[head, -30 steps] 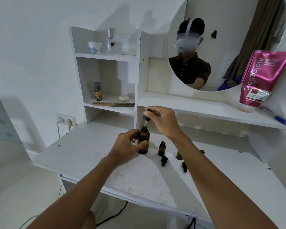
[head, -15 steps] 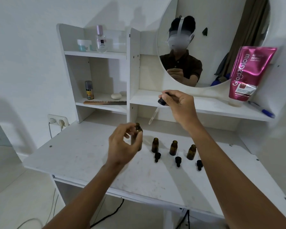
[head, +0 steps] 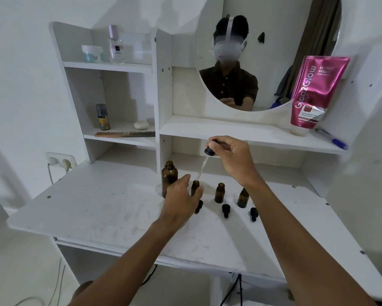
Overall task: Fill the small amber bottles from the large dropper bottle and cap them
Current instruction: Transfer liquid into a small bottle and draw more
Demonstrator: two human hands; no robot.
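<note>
The left hand [head: 181, 199] covers much of the first small amber bottle [head: 195, 187], its fingers curled around the bottle's body and steadying it upright on the white vanity desk [head: 101, 208]; only the neck and one side show. One of the three black caps [head: 199, 206] is partly hidden behind that hand. Whether the dropper's glass tube [head: 202, 167] holds liquid is too faint to tell. The desk top is scuffed and smudged, backed by white shelving and a round mirror [head: 274, 40], with a pink tube [head: 311, 93] leaning on the upper shelf. The right hand [head: 232, 157] pinches the dropper's black bulb [head: 209, 150], the tube slanting down with its tip just above the held bottle's mouth. The large amber bottle [head: 169, 176] stands open just left of the left hand. Two more small amber bottles [head: 220, 192] stand uncapped in a row to the right, each with a cap lying in front.
</note>
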